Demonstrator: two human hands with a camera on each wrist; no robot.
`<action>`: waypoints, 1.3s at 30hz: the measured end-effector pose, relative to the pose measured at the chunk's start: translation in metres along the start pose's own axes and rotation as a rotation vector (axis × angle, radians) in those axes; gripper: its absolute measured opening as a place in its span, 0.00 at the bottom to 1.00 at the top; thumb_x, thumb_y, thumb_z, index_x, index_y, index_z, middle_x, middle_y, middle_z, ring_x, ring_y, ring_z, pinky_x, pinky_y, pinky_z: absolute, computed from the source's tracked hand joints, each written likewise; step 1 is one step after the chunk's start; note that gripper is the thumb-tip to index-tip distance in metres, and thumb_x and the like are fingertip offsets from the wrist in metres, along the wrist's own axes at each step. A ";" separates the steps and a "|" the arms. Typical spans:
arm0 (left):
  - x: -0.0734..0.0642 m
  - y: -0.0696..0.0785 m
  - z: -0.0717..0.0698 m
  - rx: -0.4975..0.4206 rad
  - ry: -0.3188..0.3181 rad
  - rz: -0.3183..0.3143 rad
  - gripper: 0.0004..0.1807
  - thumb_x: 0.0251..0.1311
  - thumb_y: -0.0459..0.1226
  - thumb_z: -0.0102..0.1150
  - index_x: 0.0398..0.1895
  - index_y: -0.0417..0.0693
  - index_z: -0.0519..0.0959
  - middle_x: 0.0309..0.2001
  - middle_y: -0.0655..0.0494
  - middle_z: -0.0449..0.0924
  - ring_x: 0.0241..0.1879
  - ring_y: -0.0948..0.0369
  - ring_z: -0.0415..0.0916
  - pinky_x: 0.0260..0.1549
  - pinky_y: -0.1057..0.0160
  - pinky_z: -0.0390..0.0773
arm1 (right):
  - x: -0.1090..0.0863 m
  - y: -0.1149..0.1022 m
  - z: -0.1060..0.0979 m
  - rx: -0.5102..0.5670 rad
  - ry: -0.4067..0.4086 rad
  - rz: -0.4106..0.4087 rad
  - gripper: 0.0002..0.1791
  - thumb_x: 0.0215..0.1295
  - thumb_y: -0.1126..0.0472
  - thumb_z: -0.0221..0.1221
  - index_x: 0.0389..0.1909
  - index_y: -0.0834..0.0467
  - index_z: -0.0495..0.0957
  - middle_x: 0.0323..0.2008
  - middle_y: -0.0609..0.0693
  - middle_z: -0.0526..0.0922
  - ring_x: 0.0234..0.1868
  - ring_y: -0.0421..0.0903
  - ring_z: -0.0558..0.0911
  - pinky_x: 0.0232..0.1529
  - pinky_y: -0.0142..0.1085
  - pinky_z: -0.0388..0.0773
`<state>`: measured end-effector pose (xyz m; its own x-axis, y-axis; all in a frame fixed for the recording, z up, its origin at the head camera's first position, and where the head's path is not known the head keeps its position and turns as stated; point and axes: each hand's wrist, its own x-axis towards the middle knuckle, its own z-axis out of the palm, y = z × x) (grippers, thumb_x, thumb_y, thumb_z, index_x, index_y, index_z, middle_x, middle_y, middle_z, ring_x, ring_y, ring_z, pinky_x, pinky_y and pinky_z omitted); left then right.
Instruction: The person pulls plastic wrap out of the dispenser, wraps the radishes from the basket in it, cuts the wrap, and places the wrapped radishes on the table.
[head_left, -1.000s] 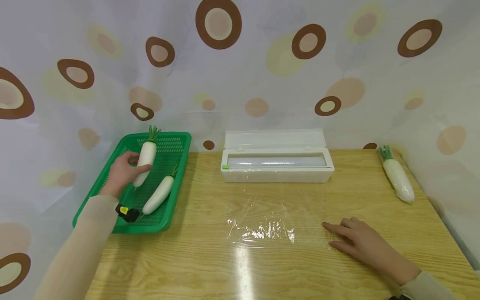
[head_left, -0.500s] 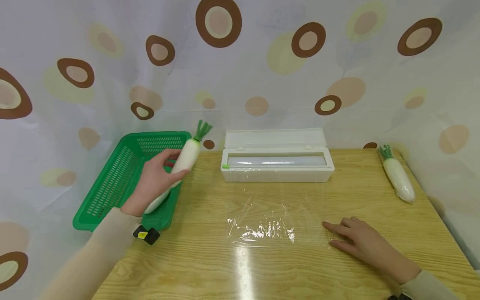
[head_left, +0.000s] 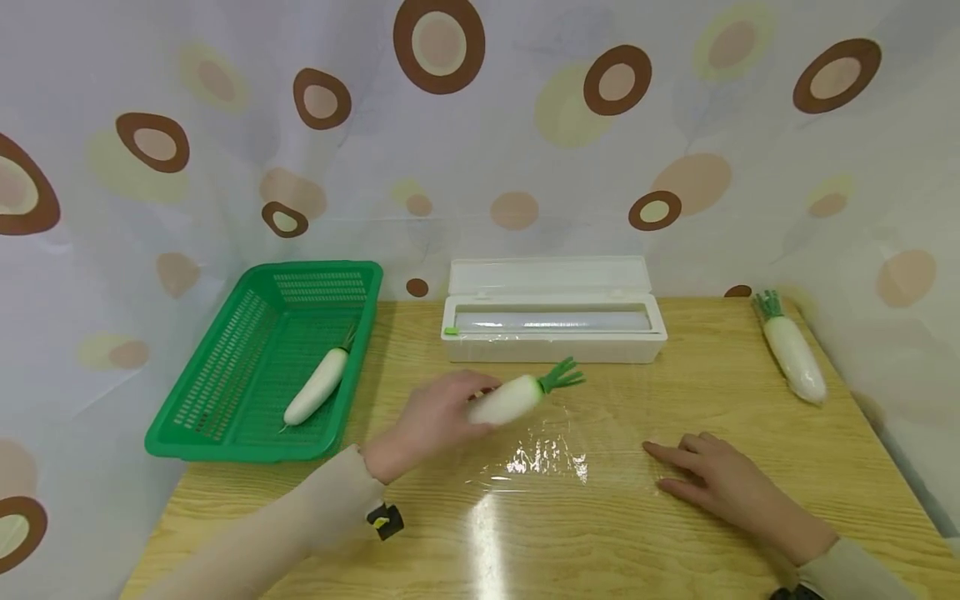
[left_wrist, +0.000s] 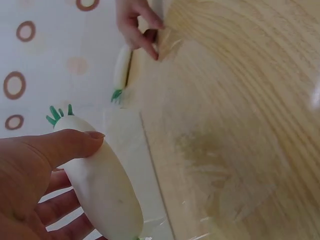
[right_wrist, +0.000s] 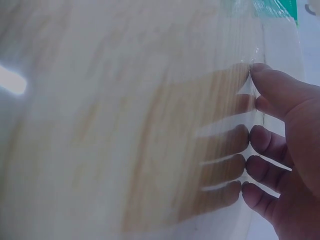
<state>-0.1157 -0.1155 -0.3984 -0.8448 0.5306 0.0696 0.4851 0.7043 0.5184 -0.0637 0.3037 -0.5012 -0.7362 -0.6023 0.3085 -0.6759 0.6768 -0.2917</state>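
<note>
My left hand (head_left: 431, 421) grips a white radish (head_left: 510, 400) with a green leaf stub, above the sheet of cling film (head_left: 547, 454) drawn out over the table. In the left wrist view, the thumb lies across the radish (left_wrist: 102, 185) and the other fingers are behind it. On the right, my right hand (head_left: 716, 483) rests its fingertips at the film's edge, thumb and forefinger apart; the right wrist view shows the fingertips (right_wrist: 255, 135) touching the surface. A white cling film box (head_left: 555, 348) stands behind the sheet, lid raised, its roll (head_left: 555, 322) visible inside.
To the left, a green basket (head_left: 258, 452) holds another white radish (head_left: 318, 387). A radish that looks film-wrapped (head_left: 795, 358) lies at the table's right edge. A patterned curtain (head_left: 480, 150) hangs behind the wooden table (head_left: 600, 550).
My left hand has lifted the radish out of the basket and carried it right, over the film, the radish tilting more towards level. The right hand has stayed in place.
</note>
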 end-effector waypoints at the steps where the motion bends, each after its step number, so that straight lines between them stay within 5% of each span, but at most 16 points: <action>1: 0.001 0.001 0.007 0.027 -0.018 0.022 0.29 0.55 0.39 0.79 0.61 0.46 0.82 0.54 0.49 0.86 0.50 0.52 0.83 0.48 0.49 0.83 | 0.000 0.000 0.000 0.001 -0.003 0.000 0.30 0.56 0.57 0.76 0.61 0.54 0.84 0.32 0.29 0.69 0.30 0.26 0.60 0.30 0.28 0.63; 10: 0.015 0.013 0.050 0.235 -0.114 0.168 0.28 0.60 0.46 0.75 0.63 0.53 0.82 0.56 0.55 0.85 0.53 0.55 0.81 0.46 0.58 0.83 | 0.002 -0.004 -0.002 0.003 -0.024 0.025 0.29 0.58 0.57 0.76 0.62 0.54 0.84 0.32 0.28 0.69 0.29 0.26 0.60 0.29 0.27 0.63; 19: 0.027 0.026 0.067 0.301 -0.196 0.182 0.27 0.64 0.45 0.72 0.66 0.55 0.80 0.59 0.58 0.83 0.56 0.57 0.79 0.49 0.61 0.82 | 0.003 -0.005 -0.001 0.003 -0.033 0.025 0.28 0.59 0.56 0.75 0.62 0.53 0.84 0.32 0.28 0.69 0.30 0.26 0.60 0.30 0.27 0.63; 32: 0.031 0.018 0.079 0.271 -0.210 0.185 0.28 0.64 0.45 0.71 0.67 0.53 0.79 0.58 0.57 0.82 0.52 0.58 0.78 0.43 0.64 0.82 | 0.001 -0.005 -0.001 -0.009 -0.031 0.039 0.28 0.60 0.56 0.75 0.62 0.52 0.84 0.33 0.28 0.69 0.31 0.27 0.61 0.31 0.28 0.64; 39: 0.032 0.013 0.081 0.196 -0.217 0.137 0.29 0.64 0.45 0.71 0.68 0.54 0.78 0.61 0.56 0.81 0.55 0.58 0.78 0.47 0.62 0.80 | 0.000 -0.004 0.001 -0.015 -0.020 0.040 0.28 0.59 0.56 0.75 0.62 0.51 0.84 0.33 0.28 0.69 0.31 0.27 0.61 0.31 0.28 0.64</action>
<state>-0.1177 -0.0510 -0.4585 -0.7107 0.7003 -0.0670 0.6433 0.6855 0.3410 -0.0612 0.3001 -0.5008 -0.7632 -0.5829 0.2789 -0.6456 0.7067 -0.2894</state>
